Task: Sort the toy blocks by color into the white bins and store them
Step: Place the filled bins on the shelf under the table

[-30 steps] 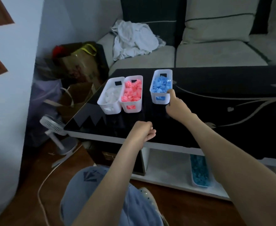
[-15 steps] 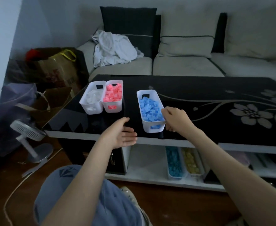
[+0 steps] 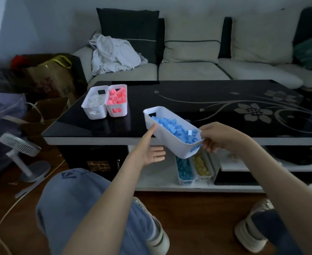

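A pale emblem [image 3: 68, 174] on the knee of the jeans [image 3: 74, 199] is too blurred to read. The bin of blue blocks [image 3: 170, 142] is held tilted in the air over the near edge of the table [image 3: 188, 100], its near end lower. The right hand [image 3: 219, 136] grasps that near end with fingers curled round the rim. The left hand [image 3: 149, 150] is released, fingers straight, its thumb against the bin's side wall. Further back on the black glass top with its pale flower pattern, a bin of white blocks [image 3: 89, 111] and a bin of pink blocks [image 3: 124, 105] stand touching side by side. On the white shelf [image 3: 155, 181] beneath, a bin of darker blue blocks [image 3: 185, 170] sits just beside a bin of yellow blocks [image 3: 203, 166]. Behind the table is a cream sofa [image 3: 192, 70] with a crumpled white cloth [image 3: 114, 54]; a small fan [image 3: 19, 144] stands on the wooden floor at the left
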